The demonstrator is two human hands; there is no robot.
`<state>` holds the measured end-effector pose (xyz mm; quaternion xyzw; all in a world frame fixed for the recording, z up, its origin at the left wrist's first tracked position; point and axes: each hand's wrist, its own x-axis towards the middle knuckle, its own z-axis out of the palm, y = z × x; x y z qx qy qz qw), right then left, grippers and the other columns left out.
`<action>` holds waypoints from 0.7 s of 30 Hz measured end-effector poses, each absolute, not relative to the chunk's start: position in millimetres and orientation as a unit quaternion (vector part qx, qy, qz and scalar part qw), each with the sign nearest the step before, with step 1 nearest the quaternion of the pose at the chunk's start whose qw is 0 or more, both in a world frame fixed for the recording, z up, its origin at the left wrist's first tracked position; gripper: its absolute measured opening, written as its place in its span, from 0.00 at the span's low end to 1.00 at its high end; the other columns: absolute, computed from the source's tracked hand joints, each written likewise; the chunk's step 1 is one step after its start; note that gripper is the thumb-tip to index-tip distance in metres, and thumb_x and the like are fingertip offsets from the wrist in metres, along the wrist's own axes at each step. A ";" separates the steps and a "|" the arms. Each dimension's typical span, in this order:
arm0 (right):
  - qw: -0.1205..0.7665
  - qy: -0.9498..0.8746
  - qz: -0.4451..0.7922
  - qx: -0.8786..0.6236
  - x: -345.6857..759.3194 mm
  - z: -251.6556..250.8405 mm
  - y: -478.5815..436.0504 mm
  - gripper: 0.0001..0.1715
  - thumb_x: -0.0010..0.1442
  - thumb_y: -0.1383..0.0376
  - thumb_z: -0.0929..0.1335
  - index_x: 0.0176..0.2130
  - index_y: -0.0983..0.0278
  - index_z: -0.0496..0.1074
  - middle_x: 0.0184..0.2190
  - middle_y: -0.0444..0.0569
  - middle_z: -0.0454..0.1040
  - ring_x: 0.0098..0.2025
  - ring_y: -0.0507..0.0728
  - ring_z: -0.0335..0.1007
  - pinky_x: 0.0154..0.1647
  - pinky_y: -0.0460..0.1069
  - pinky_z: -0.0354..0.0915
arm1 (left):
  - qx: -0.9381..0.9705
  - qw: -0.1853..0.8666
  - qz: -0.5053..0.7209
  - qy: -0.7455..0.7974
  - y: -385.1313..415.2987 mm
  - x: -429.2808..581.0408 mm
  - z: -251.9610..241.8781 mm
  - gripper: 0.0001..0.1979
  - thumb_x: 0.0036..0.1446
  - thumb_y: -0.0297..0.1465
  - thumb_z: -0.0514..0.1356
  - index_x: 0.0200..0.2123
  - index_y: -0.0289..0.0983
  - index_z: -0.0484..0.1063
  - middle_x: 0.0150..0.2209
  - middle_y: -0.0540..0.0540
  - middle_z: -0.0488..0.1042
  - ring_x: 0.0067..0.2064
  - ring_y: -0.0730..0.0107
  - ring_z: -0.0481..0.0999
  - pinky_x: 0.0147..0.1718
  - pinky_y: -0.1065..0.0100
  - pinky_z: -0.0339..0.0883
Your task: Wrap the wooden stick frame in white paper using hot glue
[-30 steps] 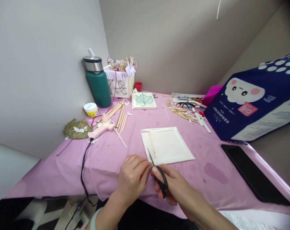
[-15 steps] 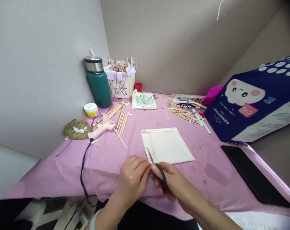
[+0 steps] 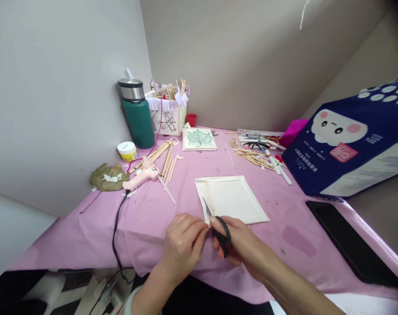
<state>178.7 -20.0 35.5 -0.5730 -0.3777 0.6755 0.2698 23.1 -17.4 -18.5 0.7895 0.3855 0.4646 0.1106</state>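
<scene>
**One side lined, three bare**

Head view: a bamboo stick [image 3: 209, 196] is running along the left side of the white canvas panel [image 3: 238, 199], which is lying on the bench [image 3: 149, 247]; its other sides are showing none, so work is seemingly at an early stage; the right hand [image 3: 240, 240] is clamping its fingers on scissors [image 3: 221, 238]; the left hand [image 3: 183, 240] is pressing its fingers together, any contents hidden; spare sticks [image 3: 169, 165] are lying near.

Two hands [image 3: 182, 240], one pair of scissors [image 3: 221, 239], one unprinted white panel [image 3: 236, 199], one glue gun [image 3: 142, 176], one bottle [image 3: 139, 123], one red cup [image 3: 191, 120] and one phone [image 3: 353, 243] are counted.
</scene>
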 end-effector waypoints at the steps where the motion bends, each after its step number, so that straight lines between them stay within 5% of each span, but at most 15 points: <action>1: 0.269 -0.379 0.674 -0.574 178.4 34.8 -19.8 0.26 0.56 0.45 0.66 0.34 0.65 0.64 0.21 0.43 0.67 0.17 0.46 0.58 0.13 0.41 0.41 | 0.790 0.112 0.463 0.386 -17.1 23.2 -18.7 0.08 0.58 0.23 0.56 0.37 0.36 0.73 0.31 0.44 0.74 0.34 0.65 0.71 0.35 0.61 0.66; 21: 0.264 -0.390 0.661 -0.585 176.3 34.5 -12.6 0.24 0.56 0.46 0.66 0.33 0.65 0.63 0.20 0.42 0.67 0.17 0.46 0.57 0.13 0.41 0.41 | 0.790 0.116 0.464 0.383 -17.4 23.0 -17.4 0.07 0.57 0.22 0.57 0.36 0.36 0.73 0.31 0.45 0.75 0.34 0.65 0.71 0.34 0.62 0.66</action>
